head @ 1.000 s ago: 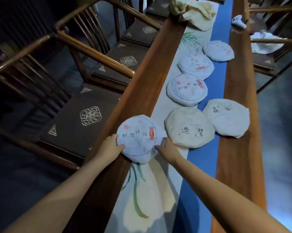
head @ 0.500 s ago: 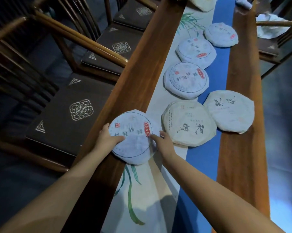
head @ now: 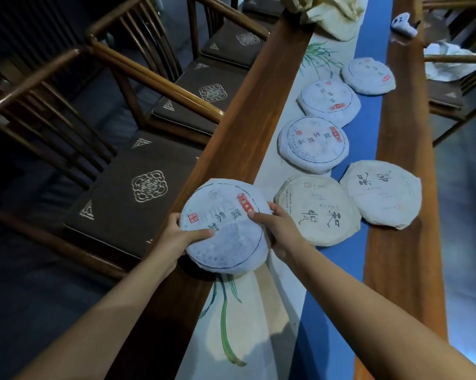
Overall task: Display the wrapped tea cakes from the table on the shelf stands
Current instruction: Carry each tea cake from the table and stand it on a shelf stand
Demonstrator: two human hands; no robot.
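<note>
1. Head view shows the nearest tea cake [head: 226, 226], a flat round disc in white paper with a blue ring and red seals, held over the near left edge of the surface [head: 248, 111]. It seems lifted, with its far rim tilted up toward the camera, though I cannot tell if its near rim touches the runner below.

2. Left hand [head: 176, 237] holds the cake at its left rim: the thumb lies over the printed face and the other fingers curl underneath, out of sight.

3. Right hand [head: 280, 231] holds the opposite rim, with the thumb [head: 258, 215] on the face near the red label and the rest wrapped round the edge. So the disc lies between the two hands, gripped across its width, and neither hand is nearer than the other.

4. Just beside the right hand lies a cream-wrapped cake [head: 319, 209], and a second cream cake [head: 382, 193] is next to it. Three more white cakes go in a row farther away: [head: 313, 144], [head: 330, 101], [head: 368, 75].

5. Painted runner [head: 258, 311] and a blue strip [head: 308, 325] cover the middle of the surface; wooden chairs [head: 138, 185] stand on the left.

6. No shelf or stand is visible, so I judge the cake must be carried out of this view, kept level between both hands.
</note>
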